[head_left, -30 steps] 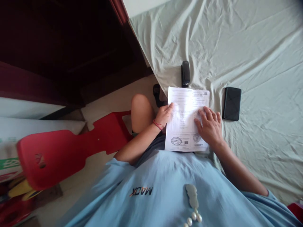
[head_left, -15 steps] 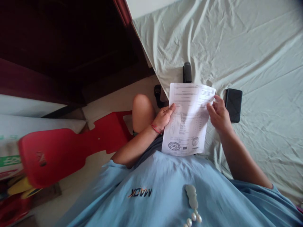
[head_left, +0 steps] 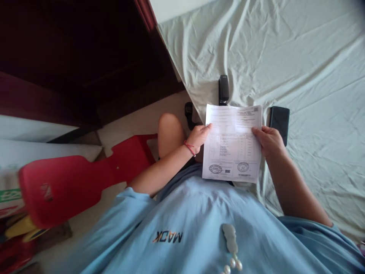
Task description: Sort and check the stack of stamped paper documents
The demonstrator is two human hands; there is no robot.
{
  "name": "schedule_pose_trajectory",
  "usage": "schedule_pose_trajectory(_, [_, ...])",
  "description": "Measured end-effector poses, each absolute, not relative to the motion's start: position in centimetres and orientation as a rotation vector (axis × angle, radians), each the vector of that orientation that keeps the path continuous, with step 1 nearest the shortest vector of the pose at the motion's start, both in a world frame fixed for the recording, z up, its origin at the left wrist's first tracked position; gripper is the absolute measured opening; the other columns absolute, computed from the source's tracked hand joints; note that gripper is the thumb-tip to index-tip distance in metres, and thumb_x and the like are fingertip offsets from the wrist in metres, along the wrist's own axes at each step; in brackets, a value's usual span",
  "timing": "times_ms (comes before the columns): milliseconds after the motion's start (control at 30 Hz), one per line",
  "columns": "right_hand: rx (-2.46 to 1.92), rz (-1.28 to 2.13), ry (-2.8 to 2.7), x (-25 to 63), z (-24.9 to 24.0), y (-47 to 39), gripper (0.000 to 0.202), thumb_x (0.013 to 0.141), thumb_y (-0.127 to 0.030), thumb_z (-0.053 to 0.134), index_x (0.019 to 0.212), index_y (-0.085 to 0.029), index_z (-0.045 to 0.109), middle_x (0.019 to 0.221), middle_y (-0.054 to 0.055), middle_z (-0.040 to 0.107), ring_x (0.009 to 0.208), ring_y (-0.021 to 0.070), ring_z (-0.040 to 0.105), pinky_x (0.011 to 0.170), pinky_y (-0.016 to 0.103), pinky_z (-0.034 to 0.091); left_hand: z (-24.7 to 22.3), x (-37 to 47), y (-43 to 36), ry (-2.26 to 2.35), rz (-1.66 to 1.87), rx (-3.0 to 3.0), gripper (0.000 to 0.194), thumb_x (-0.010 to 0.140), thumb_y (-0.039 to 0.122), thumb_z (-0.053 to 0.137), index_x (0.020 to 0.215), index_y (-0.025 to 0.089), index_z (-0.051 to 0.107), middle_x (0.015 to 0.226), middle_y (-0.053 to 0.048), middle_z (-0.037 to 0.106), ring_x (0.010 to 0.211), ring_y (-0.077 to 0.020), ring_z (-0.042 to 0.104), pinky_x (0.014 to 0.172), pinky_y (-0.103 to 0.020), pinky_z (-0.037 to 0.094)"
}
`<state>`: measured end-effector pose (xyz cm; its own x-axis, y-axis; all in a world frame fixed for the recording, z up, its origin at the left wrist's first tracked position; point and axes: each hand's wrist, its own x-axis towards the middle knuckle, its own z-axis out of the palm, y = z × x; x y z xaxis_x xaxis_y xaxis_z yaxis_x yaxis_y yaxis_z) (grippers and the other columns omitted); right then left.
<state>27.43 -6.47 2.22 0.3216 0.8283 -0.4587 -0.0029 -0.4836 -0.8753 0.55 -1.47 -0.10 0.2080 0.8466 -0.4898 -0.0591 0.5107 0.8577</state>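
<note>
A printed sheet of paper [head_left: 232,148] with stamps near its lower edge is held up in front of my lap; whether it is one sheet or more I cannot tell. My left hand [head_left: 199,137], with a red string bracelet at the wrist, pinches its left edge, thumb on the printed face. On the opposite edge, my right hand [head_left: 268,139] grips it the same way. Just beyond the paper's top lies a black stapler [head_left: 224,88]. A black smartphone [head_left: 280,123] rests beside my right hand, which overlaps its near side.
The bed's pale, wrinkled sheet [head_left: 285,64] spreads ahead and right. On the left stands a red plastic chair [head_left: 59,190] on the tiled floor. Dark wooden furniture [head_left: 71,49] fills the upper left. Yellow and red items [head_left: 21,230] lie at the lower left.
The paper has straightened and flattened, shifting slightly right. Both hands keep their hold, and my right hand has moved a little lower along its edge.
</note>
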Motion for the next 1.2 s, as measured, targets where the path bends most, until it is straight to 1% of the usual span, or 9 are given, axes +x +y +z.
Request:
schedule_pose_trajectory(67, [-1.771, 1.258, -0.707, 27.8, 2.0, -6.0, 0.017, 0.075, -0.041, 0.082, 0.077, -0.026, 0.073, 0.074, 0.004, 0.076, 0.072, 0.0296, 0.077, 0.067, 0.046, 0.067, 0.8, 0.5, -0.4, 1.239, 0.673, 0.846, 0.052, 0.096, 0.039, 0.079, 0.059, 0.018, 0.051, 0.055, 0.004, 0.044, 0.049, -0.0063, 0.036, 0.05, -0.025, 0.027])
schedule_pose_trajectory(200, [-1.79, 1.249, -0.677, 28.2, 1.8, -5.2, 0.015, 0.071, -0.038, 0.083, 0.075, -0.026, 0.074, 0.071, 0.004, 0.074, 0.068, 0.0287, 0.075, 0.066, 0.047, 0.066, 2.2, 0.6, 2.1, 1.316, 0.553, 0.816, 0.054, 0.096, 0.02, 0.077, 0.055, 0.02, 0.041, 0.053, 0.005, 0.035, 0.045, -0.0053, 0.03, 0.05, -0.026, 0.017])
schedule_pose_trajectory(367, [-1.817, 1.236, -0.719, 28.8, 1.6, -4.5, 0.017, 0.071, -0.039, 0.081, 0.07, -0.027, 0.069, 0.068, 0.005, 0.072, 0.069, 0.03, 0.075, 0.064, 0.047, 0.064, 2.4, 1.6, 4.7, 1.366, 0.524, 0.828, 0.048, 0.09, 0.005, 0.069, 0.055, 0.02, 0.04, 0.053, 0.004, 0.034, 0.046, -0.0068, 0.032, 0.054, -0.028, 0.02])
schedule_pose_trajectory(667, [-1.842, 1.202, -0.663, 29.7, 1.8, -3.3, 0.009, 0.069, -0.03, 0.081, 0.074, -0.025, 0.075, 0.067, 0.004, 0.073, 0.065, 0.0282, 0.073, 0.065, 0.048, 0.065, 2.9, 3.9, 7.0, 1.41, 0.584, 0.723, 0.043, 0.091, 0.001, 0.067, 0.061, 0.018, 0.043, 0.053, 0.005, 0.034, 0.042, -0.0045, 0.034, 0.05, -0.027, 0.013])
schedule_pose_trajectory(833, [-2.009, 1.102, -0.855, 30.5, 1.4, -3.1, 0.016, 0.078, -0.038, 0.074, 0.081, -0.022, 0.075, 0.071, 0.004, 0.073, 0.064, 0.025, 0.07, 0.064, 0.044, 0.063, 2.2, 4.6, 7.2, 1.429, 0.588, 0.698, 0.044, 0.088, 0.001, 0.071, 0.061, 0.019, 0.04, 0.055, 0.005, 0.035, 0.042, -0.0041, 0.032, 0.052, -0.027, 0.019])
schedule_pose_trajectory(900, [-2.091, 1.021, -0.957, 30.8, 1.8, -3.1, 0.018, 0.08, -0.039, 0.073, 0.084, -0.021, 0.075, 0.074, 0.005, 0.073, 0.072, 0.0266, 0.071, 0.073, 0.046, 0.063, 2.3, 4.9, 7.2, 1.433, 0.593, 0.725, 0.047, 0.089, 0.001, 0.068, 0.059, 0.02, 0.037, 0.055, 0.005, 0.033, 0.044, -0.0053, 0.033, 0.053, -0.028, 0.021])
schedule_pose_trajectory(1000, [-2.221, 0.65, -1.225, 30.8, 3.2, -2.8, 0.031, 0.085, -0.034, 0.07, 0.111, -0.02, 0.077, 0.095, 0.012, 0.079, 0.1, 0.0356, 0.074, 0.098, 0.057, 0.058, 2.4, 5.2, 7.0, 1.446, 0.606, 0.75, 0.048, 0.091, 0.001, 0.062, 0.056, 0.02, 0.037, 0.053, 0.005, 0.03, 0.045, -0.0073, 0.034, 0.055, -0.029, 0.022])
schedule_pose_trajectory(1100, [-2.203, 0.252, -1.597, 29.8, 5.3, -1.9, 0.057, 0.098, -0.031, 0.056, 0.152, -0.013, 0.057, 0.135, 0.023, 0.074, 0.128, 0.0421, 0.068, 0.112, 0.061, 0.05, 2.2, 5.2, 6.9, 1.449, 0.614, 0.771, 0.047, 0.093, 0.001, 0.058, 0.054, 0.019, 0.04, 0.05, 0.003, 0.034, 0.045, -0.0077, 0.033, 0.054, -0.03, 0.021])
schedule_pose_trajectory(1200, [-2.056, 0.145, -1.901, 27.8, 6.7, -0.1, 0.058, 0.102, -0.023, 0.045, 0.158, -0.009, 0.054, 0.154, 0.023, 0.064, 0.145, 0.0403, 0.058, 0.121, 0.058, 0.046, 1.7, 5.2, 7.0, 1.435, 0.62, 0.782, 0.045, 0.091, 0.003, 0.06, 0.055, 0.02, 0.04, 0.047, 0.003, 0.035, 0.043, -0.0079, 0.032, 0.051, -0.029, 0.018])
